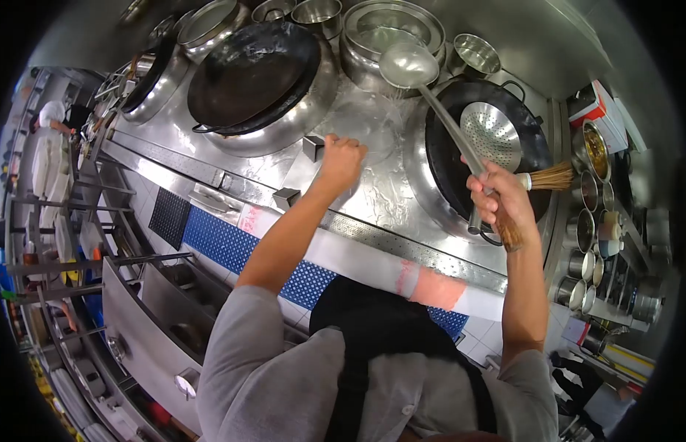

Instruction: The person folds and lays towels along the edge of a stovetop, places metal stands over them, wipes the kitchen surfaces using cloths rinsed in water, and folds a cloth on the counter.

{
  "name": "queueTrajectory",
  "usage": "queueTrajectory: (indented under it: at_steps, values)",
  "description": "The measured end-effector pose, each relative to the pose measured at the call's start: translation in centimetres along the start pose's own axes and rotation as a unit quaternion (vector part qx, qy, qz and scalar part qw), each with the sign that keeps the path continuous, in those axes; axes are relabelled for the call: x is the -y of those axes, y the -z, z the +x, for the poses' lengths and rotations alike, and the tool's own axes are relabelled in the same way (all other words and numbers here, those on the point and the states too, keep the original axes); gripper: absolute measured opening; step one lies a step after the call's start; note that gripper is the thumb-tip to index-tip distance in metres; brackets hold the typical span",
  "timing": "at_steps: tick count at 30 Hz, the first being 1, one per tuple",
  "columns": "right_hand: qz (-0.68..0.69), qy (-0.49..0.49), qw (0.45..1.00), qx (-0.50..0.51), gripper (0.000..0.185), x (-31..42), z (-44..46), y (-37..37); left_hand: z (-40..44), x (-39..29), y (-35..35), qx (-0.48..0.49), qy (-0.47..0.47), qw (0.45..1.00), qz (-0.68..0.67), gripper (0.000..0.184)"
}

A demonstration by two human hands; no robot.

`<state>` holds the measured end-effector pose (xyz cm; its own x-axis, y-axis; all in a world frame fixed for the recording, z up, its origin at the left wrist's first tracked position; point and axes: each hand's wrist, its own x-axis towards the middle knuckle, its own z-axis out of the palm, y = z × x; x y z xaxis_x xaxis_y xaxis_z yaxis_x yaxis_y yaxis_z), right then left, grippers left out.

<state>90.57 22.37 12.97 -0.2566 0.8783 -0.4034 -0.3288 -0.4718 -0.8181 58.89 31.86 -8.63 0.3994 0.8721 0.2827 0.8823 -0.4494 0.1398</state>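
In my right hand (499,195) is the long handle of a metal ladle (409,65), fingers wrapped round it. The ladle's round bowl is raised at the far end, over the back of the stove by a large steel pot (355,65). Below the handle, a perforated strainer (490,136) lies in the right wok (448,158). A bristle brush (551,177) shows just beyond my right hand. My left hand (343,160) is closed low over the wet steel stove top, beside a block-shaped metal knob (312,148); whatever its fingers hold is hidden.
A second dark wok (247,77) sits on the left burner. Another block-shaped knob (286,197) is near the stove's front. Metal bowls (476,55) stand along the back. Several containers (595,151) line the right side. Other people (52,116) are in the background.
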Motion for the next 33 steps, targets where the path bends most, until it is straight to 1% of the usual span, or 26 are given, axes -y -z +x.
queueTrajectory:
  at_steps: [2, 3, 5, 6, 7, 8, 10, 12, 13, 14, 17, 20, 21, 22, 23, 24, 25, 26, 28, 29, 30, 31, 33]
  values:
    - [0.007, -0.005, 1.000, -0.006, 0.045, -0.5, -1.3, 0.7, 1.6, -1.1, -4.7, 0.009, 0.016, 0.999, -0.028, 0.012]
    - [0.006, -0.003, 1.000, -0.015, 0.046, -0.8, -2.0, 0.9, 2.6, -1.5, -5.7, 0.104, 0.080, 0.991, -0.038, 0.013]
    - [0.019, -0.007, 0.999, -0.031, 0.049, -1.3, -3.4, 1.7, 4.0, -2.8, -7.8, 0.140, 0.152, 0.978, 0.007, 0.017]
    - [0.023, -0.009, 0.999, -0.034, 0.047, -1.4, -4.1, 2.1, 4.5, -3.6, -8.6, 0.158, 0.187, 0.969, 0.030, 0.019]
    - [0.042, -0.011, 0.999, -0.023, 0.046, -1.3, -4.8, 2.5, 4.6, -4.5, -9.4, 0.065, 0.168, 0.983, 0.039, 0.027]
    - [0.063, -0.012, 0.998, -0.011, 0.045, -1.2, -5.5, 2.9, 5.7, -6.2, -8.6, 0.083, 0.189, 0.977, -0.047, 0.028]
    - [0.068, 0.001, 0.998, -0.015, 0.046, -1.4, -6.9, 4.2, 8.6, -9.6, -3.9, 0.120, 0.231, 0.942, -0.210, 0.032]
    - [0.067, 0.013, 0.997, -0.029, 0.049, -1.5, -8.3, 5.0, 7.5, -15.4, 1.9, 0.203, 0.142, 0.931, -0.267, 0.044]
    - [0.062, 0.011, 0.997, -0.049, 0.052, -1.5, -8.9, 5.5, 6.4, -18.5, 3.9, 0.225, 0.135, 0.920, -0.290, 0.053]
    - [0.049, 0.018, 0.996, -0.067, 0.052, -1.4, -9.4, 6.0, 5.6, -21.2, 5.1, 0.246, 0.130, 0.908, -0.313, 0.063]
    - [0.006, 0.035, 0.993, -0.111, 0.052, -1.4, -10.5, 7.7, 5.6, -25.8, 6.5, 0.311, 0.054, 0.893, -0.320, 0.071]
    - [-0.047, 0.058, 0.989, -0.129, 0.051, -1.5, -10.4, 9.9, 7.3, -27.6, 5.6, 0.352, 0.073, 0.895, -0.263, 0.076]
    - [-0.063, 0.068, 0.987, -0.129, 0.051, -1.5, -10.4, 10.5, 7.5, -27.7, 5.7, 0.346, 0.093, 0.896, -0.264, 0.076]
    - [-0.078, 0.077, 0.986, -0.129, 0.050, -1.4, -10.5, 11.1, 7.5, -27.7, 5.8, 0.363, 0.183, 0.834, -0.374, 0.052]
    - [-0.082, 0.081, 0.985, -0.129, 0.051, -1.3, -10.5, 11.7, 7.6, -27.3, 4.8, 0.374, 0.270, 0.752, -0.471, 0.037]
    - [-0.084, 0.087, 0.985, -0.126, 0.051, -1.1, -10.4, 12.2, 8.1, -26.3, 4.2, 0.373, 0.350, 0.656, -0.555, 0.023]
    - [-0.085, 0.097, 0.984, -0.122, 0.051, -0.9, -10.3, 12.5, 8.6, -24.7, 3.8, 0.359, 0.352, 0.630, -0.592, 0.012]
    - [-0.075, 0.101, 0.985, -0.121, 0.052, -0.7, -10.3, 12.4, 8.9, -22.7, 3.3, 0.367, 0.332, 0.599, -0.630, 0.015]
    - [-0.052, 0.111, 0.986, -0.114, 0.053, 0.3, -10.0, 11.5, 9.0, -20.2, 4.8, 0.354, 0.281, 0.714, -0.535, 0.011]
    - [-0.034, 0.115, 0.986, -0.114, 0.055, 0.8, -9.9, 10.6, 8.2, -19.4, 5.4, 0.287, 0.245, 0.788, -0.486, 0.010]
    - [-0.021, 0.121, 0.988, -0.096, 0.055, 1.1, -9.7, 9.9, 6.7, -18.7, 5.8, 0.218, 0.207, 0.851, -0.431, 0.011]
    - [-0.010, 0.128, 0.989, -0.080, 0.055, 1.4, -9.3, 9.2, 5.2, -18.0, 6.1, 0.148, 0.164, 0.902, -0.370, 0.012]
    - [0.000, 0.140, 0.989, -0.053, 0.055, 2.0, -8.5, 7.8, 2.4, -15.7, 5.8, 0.014, 0.111, 0.933, -0.341, 0.014]
